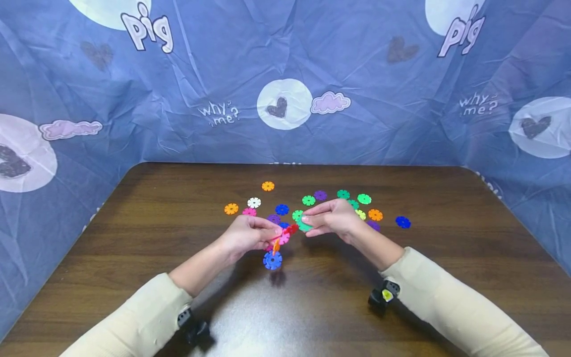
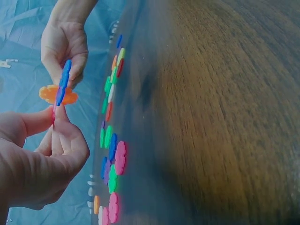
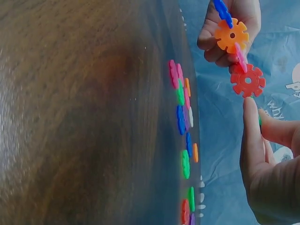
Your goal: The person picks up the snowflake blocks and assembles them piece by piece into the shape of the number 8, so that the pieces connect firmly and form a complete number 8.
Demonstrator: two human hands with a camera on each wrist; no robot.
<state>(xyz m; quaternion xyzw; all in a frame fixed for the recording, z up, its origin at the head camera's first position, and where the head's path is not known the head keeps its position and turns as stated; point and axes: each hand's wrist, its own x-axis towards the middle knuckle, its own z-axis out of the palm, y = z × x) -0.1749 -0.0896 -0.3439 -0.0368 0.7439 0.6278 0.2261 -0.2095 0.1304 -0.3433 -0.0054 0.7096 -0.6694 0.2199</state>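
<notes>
Mid-table, disc chain (image 1: 278,243), wide margins

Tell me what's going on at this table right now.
A person sits at a dark wooden table strewn with colourful plastic snowflake discs. The left hand pinches a small chain of joined discs: blue, orange, pink and red. The right hand holds a green disc just beside the chain's red end, not yet joined.

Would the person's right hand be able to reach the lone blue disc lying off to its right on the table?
Probably yes: the blue disc lies apart, with bare table between, though the right hand pinches a green disc.
</notes>
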